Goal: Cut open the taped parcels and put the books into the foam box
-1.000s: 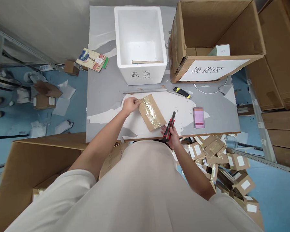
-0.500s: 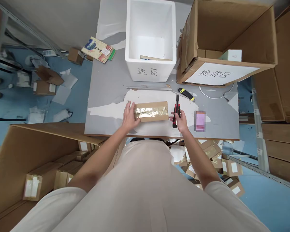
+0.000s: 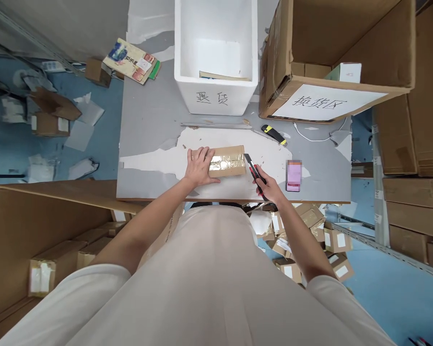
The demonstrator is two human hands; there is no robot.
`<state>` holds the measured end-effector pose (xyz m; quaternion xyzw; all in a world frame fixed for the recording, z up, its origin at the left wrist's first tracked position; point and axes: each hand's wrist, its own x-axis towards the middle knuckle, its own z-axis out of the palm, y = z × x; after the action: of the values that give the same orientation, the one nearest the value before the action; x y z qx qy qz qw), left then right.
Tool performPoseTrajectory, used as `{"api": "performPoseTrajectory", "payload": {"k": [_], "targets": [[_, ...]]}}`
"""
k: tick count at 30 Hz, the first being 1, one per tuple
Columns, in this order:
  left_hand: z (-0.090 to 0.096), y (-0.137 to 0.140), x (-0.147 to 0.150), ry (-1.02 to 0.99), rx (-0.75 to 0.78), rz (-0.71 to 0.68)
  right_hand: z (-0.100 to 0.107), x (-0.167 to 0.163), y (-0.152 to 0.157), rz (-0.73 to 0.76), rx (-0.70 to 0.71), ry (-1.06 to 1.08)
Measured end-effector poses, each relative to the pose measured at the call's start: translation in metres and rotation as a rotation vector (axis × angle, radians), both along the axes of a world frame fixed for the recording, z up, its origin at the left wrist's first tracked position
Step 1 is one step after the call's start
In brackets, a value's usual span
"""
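Note:
A taped cardboard box (image 3: 228, 162) lies flat on the table in front of me, with shiny tape along its top. My left hand (image 3: 200, 167) rests spread over the box's left end, fingers apart. In my right hand (image 3: 267, 185) is a red and black utility knife (image 3: 256, 174), gripped by its handle. Its blade points up and to the left, close to the box's right end; whether it touches cannot be made out. Beyond the knife, a black and yellow box cutter (image 3: 273, 135) lies on the table. A phone (image 3: 293, 176) with a pink screen lies right of my right hand.
A white foam bin (image 3: 216, 96) and a large open carton (image 3: 321, 103) stand at the table's back. A colourful flat package (image 3: 132, 61) lies at the back left corner. Another big carton (image 3: 57, 202) holding boxes is at my left. Several boxes litter the floor.
My left hand has moved from the box's left edge to over its left part. The utility knife has turned from upright to slanting left, its tip nearer the box. The view has shifted slightly.

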<state>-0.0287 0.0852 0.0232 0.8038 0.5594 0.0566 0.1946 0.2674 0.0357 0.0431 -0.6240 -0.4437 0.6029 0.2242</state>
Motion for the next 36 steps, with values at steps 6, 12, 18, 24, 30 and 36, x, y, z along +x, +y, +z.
{"api": "performPoseTrajectory", "payload": {"k": [6,12,18,24,30,36], "targets": [[-0.001,0.000,0.001,0.007,0.017,0.031,0.016,0.008,0.020,0.200,-0.040,-0.101],[-0.004,0.000,0.002,-0.022,0.024,0.057,0.029,0.025,0.013,0.291,-0.140,-0.126],[-0.002,0.001,-0.002,-0.057,0.000,0.027,0.027,0.052,-0.008,0.193,-0.099,-0.111],[-0.002,0.004,-0.011,-0.036,0.042,-0.086,-0.045,0.035,-0.029,-0.023,0.046,-0.627],[-0.004,-0.036,-0.002,-0.016,0.092,-0.114,-0.103,-0.015,-0.019,-0.103,0.050,-0.836],[-0.011,-0.084,0.010,-0.048,0.054,-0.067,-0.101,-0.007,-0.019,0.001,0.125,-0.897]]}}
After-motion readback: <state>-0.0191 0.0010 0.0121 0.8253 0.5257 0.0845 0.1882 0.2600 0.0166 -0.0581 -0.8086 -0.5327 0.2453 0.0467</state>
